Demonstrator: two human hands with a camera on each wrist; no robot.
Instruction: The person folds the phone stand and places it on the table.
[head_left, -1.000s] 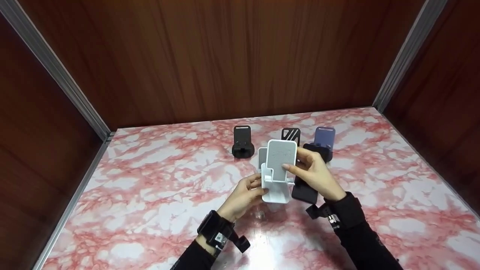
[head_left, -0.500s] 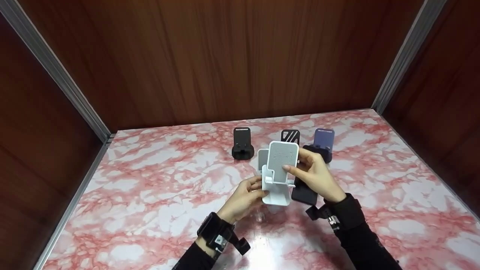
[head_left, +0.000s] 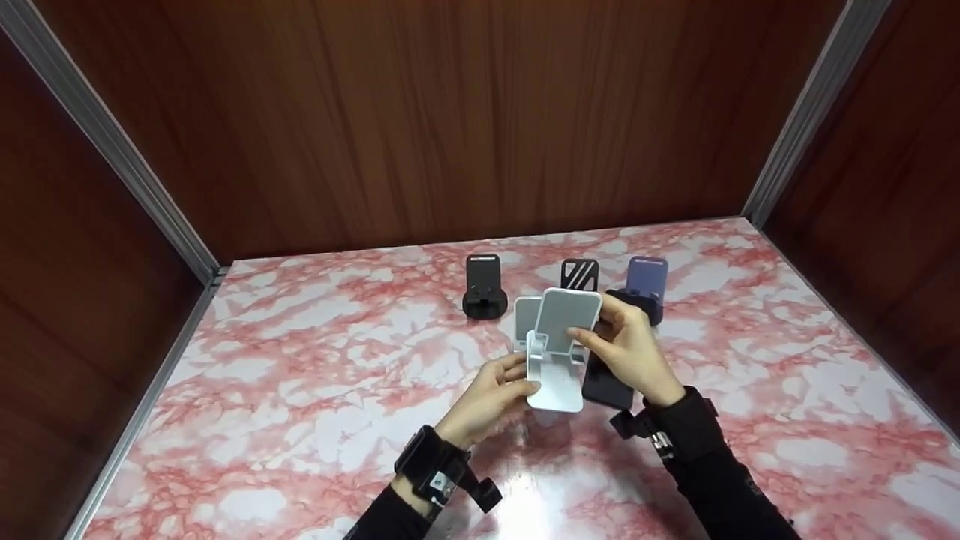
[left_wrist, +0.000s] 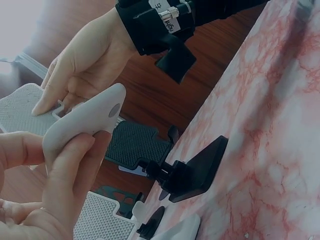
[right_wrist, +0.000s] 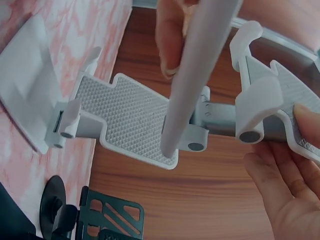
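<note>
Both hands hold a white phone stand [head_left: 555, 390] up above the table. My left hand [head_left: 487, 397] grips its flat base at the left edge, thumb on top. With the thumb on its grey textured face and fingers behind, my right hand [head_left: 630, 349] pinches the backrest plate [head_left: 570, 319]. In the right wrist view a metal arm [right_wrist: 220, 117] with hinges joins base and backrest, and two white hooks [right_wrist: 260, 107] stick out at the plate's lower end. A second white phone stand [right_wrist: 125, 117] stands just behind, partly hidden in the head view.
A black phone stand [head_left: 484, 289] stands at back left. Behind the hands are a slotted black stand [head_left: 579, 274] and a purple one [head_left: 647, 277]. Another black stand [left_wrist: 200, 170] is close by the right hand. Wooden panels [head_left: 480, 120] enclose the marbled table [head_left: 315, 390].
The held stand's backrest has tilted back and slightly right under my right hand, and more of the base's upper face shows. My left hand stays nearly still on the base.
</note>
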